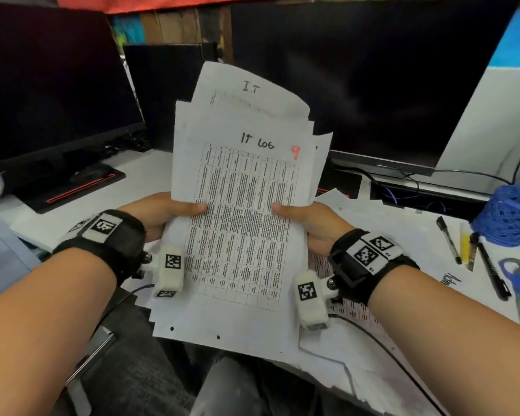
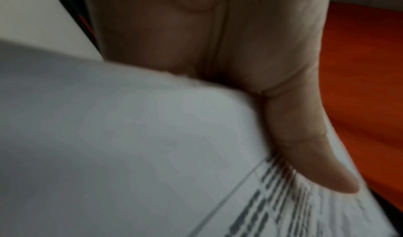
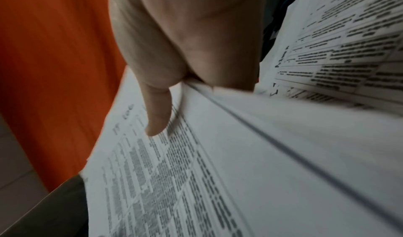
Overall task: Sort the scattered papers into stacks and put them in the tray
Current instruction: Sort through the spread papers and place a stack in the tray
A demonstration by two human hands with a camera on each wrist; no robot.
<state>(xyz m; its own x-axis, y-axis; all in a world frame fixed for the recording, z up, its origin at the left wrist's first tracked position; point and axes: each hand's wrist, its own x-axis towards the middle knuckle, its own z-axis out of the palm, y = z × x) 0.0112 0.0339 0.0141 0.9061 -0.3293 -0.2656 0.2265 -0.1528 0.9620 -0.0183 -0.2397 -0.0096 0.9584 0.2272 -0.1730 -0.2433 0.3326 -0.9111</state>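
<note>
Papers [image 1: 240, 205], one uneven bundle, between left hand [image 1: 159, 216] and right hand [image 1: 311, 225].

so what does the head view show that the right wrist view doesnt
Only the head view shows the left hand, the handwritten "IT LOG" heading with a red 9, two dark monitors, the pens and the blue mesh cup. Only the right wrist view shows the sheaf's layered side edge up close. Both show the right hand gripping the paper stack, thumb on the printed table.
</note>
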